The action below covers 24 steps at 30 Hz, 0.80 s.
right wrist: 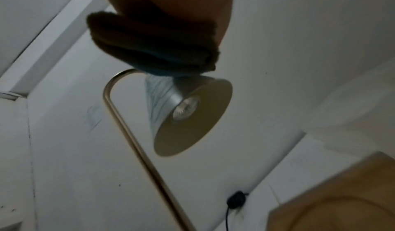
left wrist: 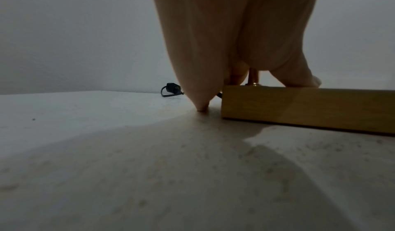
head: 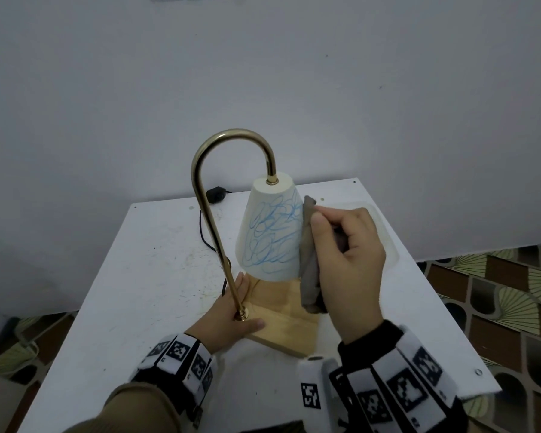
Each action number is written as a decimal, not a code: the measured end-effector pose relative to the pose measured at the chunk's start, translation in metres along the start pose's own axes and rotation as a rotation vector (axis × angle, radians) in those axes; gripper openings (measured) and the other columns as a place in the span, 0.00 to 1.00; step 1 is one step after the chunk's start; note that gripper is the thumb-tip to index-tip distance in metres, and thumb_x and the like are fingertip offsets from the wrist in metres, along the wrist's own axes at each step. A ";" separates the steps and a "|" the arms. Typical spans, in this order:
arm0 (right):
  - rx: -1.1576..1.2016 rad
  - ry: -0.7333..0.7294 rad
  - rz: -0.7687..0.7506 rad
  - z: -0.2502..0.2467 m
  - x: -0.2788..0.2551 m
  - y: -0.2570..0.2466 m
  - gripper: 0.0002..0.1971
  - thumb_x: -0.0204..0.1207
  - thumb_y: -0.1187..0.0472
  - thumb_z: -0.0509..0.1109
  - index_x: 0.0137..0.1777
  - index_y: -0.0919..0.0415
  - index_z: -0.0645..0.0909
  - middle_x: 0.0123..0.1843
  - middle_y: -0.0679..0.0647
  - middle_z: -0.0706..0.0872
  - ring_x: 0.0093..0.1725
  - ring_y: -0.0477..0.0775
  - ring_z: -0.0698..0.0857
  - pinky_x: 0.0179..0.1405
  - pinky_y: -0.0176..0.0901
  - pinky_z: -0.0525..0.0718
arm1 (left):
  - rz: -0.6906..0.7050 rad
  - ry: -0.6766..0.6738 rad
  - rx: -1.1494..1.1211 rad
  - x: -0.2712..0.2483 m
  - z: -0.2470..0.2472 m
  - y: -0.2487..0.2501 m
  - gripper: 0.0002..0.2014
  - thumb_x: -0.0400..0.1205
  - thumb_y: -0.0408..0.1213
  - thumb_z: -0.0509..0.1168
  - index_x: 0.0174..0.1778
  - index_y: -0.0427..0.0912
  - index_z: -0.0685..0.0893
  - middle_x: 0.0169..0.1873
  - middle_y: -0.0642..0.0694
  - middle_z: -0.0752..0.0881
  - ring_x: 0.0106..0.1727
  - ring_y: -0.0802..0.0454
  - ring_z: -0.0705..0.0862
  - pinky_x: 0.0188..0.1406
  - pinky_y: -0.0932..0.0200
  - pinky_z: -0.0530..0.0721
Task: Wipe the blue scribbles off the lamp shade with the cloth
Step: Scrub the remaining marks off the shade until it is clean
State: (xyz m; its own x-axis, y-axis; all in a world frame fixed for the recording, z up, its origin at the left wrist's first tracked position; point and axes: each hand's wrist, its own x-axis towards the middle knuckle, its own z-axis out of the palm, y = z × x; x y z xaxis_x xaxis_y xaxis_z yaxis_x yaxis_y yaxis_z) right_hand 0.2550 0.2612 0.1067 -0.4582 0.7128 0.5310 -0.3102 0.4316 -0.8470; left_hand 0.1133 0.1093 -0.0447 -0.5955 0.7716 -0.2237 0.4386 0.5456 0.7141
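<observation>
Cloth [head: 309, 257] sits folded in my right hand [head: 347, 260], thumb on the near face and fingers curled round the back, so the hand is closed on it and pressing its long edge against the right flank of the lamp shade [head: 270, 232]. From the right wrist view the cloth [right wrist: 149, 48] shows as a dark bundle right under my palm, meeting the shade [right wrist: 171, 99] at its upper slope, with the bulb visible inside the open mouth below. Blue scribbles [head: 274, 235] cover the face of the shade just left of that hand, loops running from near the top almost down to the rim. My left hand [head: 228, 320] lies low and to the left, gripping around the foot of the brass stem [head: 206, 195], thumb laid flat on the wooden base [head: 285, 326]; the left wrist view shows the thumb tip on top of the base [left wrist: 299, 106] and a finger touching the white table [left wrist: 107, 167] beside it. Beyond the left hand, at the table's far edge, a black cord switch [head: 215, 194] lies well apart from both hands.
</observation>
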 end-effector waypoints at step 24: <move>-0.074 0.055 -0.057 -0.005 -0.014 0.025 0.05 0.76 0.66 0.66 0.45 0.56 0.82 0.40 0.49 0.79 0.42 0.36 0.78 0.44 0.22 0.73 | -0.025 -0.037 0.011 -0.001 -0.002 0.007 0.54 0.69 0.65 0.68 0.83 0.56 0.41 0.82 0.60 0.40 0.83 0.60 0.42 0.83 0.47 0.51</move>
State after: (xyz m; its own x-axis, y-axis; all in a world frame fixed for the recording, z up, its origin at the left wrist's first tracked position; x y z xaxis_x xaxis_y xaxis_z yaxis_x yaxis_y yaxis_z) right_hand 0.2576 0.2648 0.0781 -0.3945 0.7142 0.5782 -0.2710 0.5109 -0.8158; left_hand 0.1154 0.1116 -0.0387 -0.5814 0.7689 -0.2660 0.4311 0.5684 0.7008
